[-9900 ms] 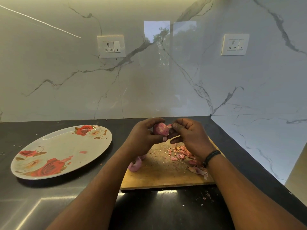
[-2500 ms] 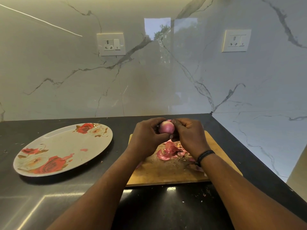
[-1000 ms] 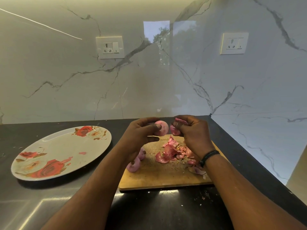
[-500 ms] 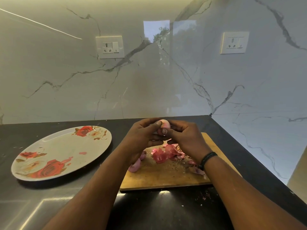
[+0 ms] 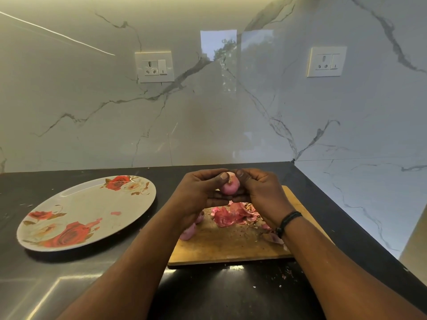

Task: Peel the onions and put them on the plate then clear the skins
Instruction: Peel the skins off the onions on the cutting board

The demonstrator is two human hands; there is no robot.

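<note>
Onion (image 5: 228,186) held in the air above the far edge of the cutting board (image 5: 231,247) — pink, mostly bare, gripped from both sides. Left hand (image 5: 200,192) curls round its left flank, thumb on top; right hand (image 5: 261,192) does likewise from the right, thumb tip touching the crown. Pile of skins (image 5: 233,215) on the board beneath the hands. Two more onions (image 5: 188,234) at the board's left edge, partly hidden by the left wrist. Rose-patterned plate (image 5: 76,204) sits left of the board on the black counter (image 5: 219,289) — holding only a small scrap.
</note>
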